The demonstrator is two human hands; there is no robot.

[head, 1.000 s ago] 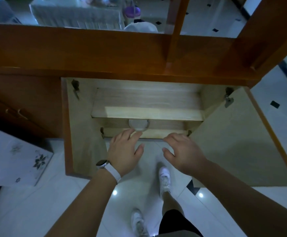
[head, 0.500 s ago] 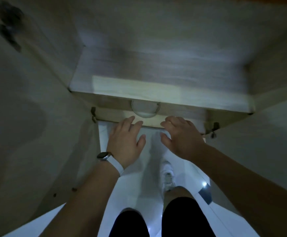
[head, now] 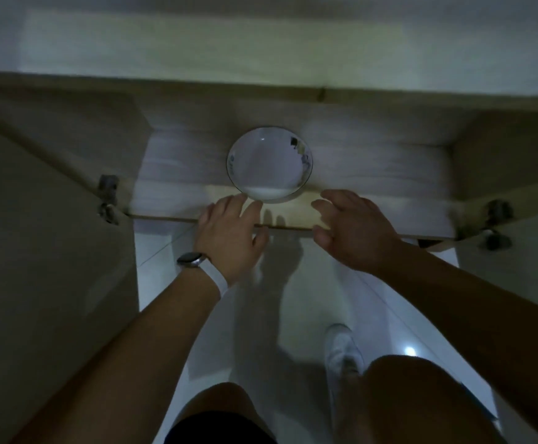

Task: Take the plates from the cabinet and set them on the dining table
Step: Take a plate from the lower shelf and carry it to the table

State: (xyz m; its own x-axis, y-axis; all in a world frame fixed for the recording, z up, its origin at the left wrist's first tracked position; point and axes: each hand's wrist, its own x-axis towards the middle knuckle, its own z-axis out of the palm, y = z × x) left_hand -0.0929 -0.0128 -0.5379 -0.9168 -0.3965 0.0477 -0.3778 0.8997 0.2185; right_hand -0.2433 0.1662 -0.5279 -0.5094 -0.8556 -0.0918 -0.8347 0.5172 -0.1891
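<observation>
- Plate (head: 269, 161) is sitting alone on the cabinet shelf (head: 171, 161), near its front edge.
- Left hand (head: 229, 232) and right hand (head: 354, 229) are hovering just before it, fingers spread, holding nothing.
- It's looking glazed, slippery and breakable; gripping opposite rims seems wisest.

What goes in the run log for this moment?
phase: pre-grasp | plate: on cabinet shelf, not gripped | left hand: open, near plate | right hand: open, near plate

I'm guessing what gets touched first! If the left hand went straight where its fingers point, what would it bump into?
Probably the plate: the left hand points at its near rim on the cabinet's bottom shelf. Height is hard to judge, so it might brush the shelf first.
</observation>
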